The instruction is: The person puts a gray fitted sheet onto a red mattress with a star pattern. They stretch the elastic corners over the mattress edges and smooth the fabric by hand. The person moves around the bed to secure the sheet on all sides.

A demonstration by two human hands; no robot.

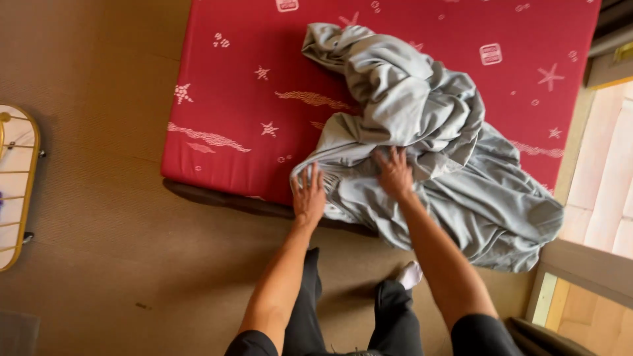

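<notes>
A crumpled grey bedsheet [428, 145] lay heaped on a red patterned mattress [244, 99], spilling over its near edge. The left hand [308, 198] rested spread on the sheet's hem; the right hand [394, 173] pressed into the folds, possibly gripping cloth. Brown carpet [99, 231] lay beneath.

The scene is lit softly and evenly by daylight, which enters from the right, where the pale floor [610, 178] by the doorway is washed out almost to white. A dark shadow is cast along the near edge of the red mattress [231, 99] onto the brown carpet [112, 264]. Gentle shading is seen in the folds of the grey sheet [428, 125]. No harsh glare is found elsewhere. Slight motion blur is noted overall, and fine detail is softened. Straight edges are bent towards the corners by wide-angle distortion.
</notes>
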